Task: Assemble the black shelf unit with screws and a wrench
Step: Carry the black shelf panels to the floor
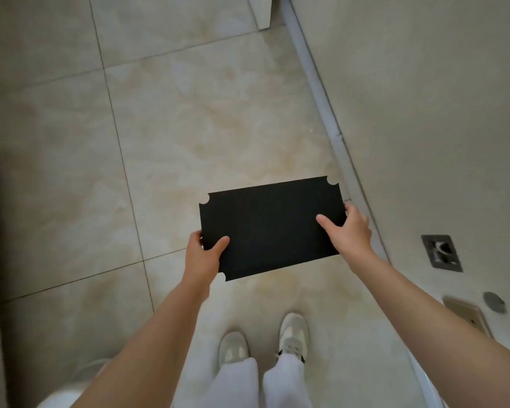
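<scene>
Black shelf panel (273,228) held flat in the air above the tiled floor (189,119), notched corners, no label or writing readable on it. Left hand (203,256) grips its near-left corner, thumb on top. Right hand (351,231) grips the right edge, thumb on top.

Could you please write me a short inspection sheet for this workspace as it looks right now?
Surface: beige tiled floor; no table seen.
Job's things: black shelf panel with notched corners, held flat above the floor; screws and wrench not seen.
Clutter: nothing seen.
Hands: left hand grips the panel's near-left corner; right hand grips its right edge.
Cables: nothing seen.
Surroundings: floor drain at right, white shoes below.
</scene>
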